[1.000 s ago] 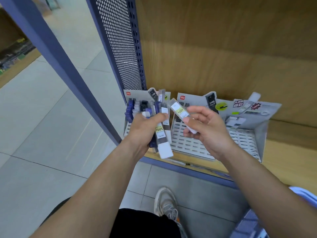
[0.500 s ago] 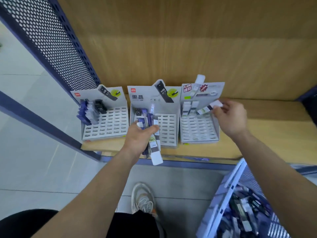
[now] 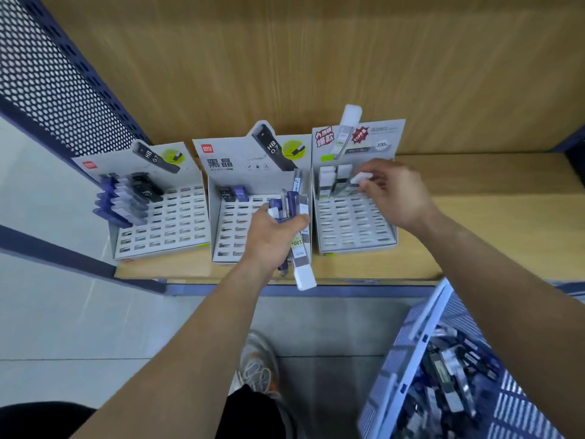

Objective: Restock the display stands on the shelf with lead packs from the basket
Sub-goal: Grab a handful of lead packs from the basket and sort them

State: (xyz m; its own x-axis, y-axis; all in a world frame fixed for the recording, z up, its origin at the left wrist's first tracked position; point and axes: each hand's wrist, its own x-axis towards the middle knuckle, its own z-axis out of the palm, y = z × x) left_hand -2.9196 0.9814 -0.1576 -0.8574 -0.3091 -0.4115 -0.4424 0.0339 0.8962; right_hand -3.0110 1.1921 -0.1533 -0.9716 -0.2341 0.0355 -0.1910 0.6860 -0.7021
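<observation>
Right hand is over the back row of the right stand, fingers and thumb pinching one white-capped lead pack. It sits tilted, cap toward the two packs already standing in that row, just beside them. I'd call this the placing step: the pack is at the stand but not yet seated in a slot.

Left hand is closed around a bundle of packs, some purple, some clear with white caps. It hovers in front of the middle stand, one long pack poking out below my fist past the edge of the shelf. That's my supply for the next few placements.

The middle stand has only a couple of packs at its back left corner. The left stand has a cluster of purple and black ones along its left side. Most slots in all three are bare, so there's plenty left to fill.

The basket sits low on my right, below the shelf, with a heap of spare packs inside.

Next move, as I judge it: stand this pack upright, line its lower end up with the free slot beside its neighbours and push it down, then let go. After that, pick another from my left hand, matching its type to the right stand.
</observation>
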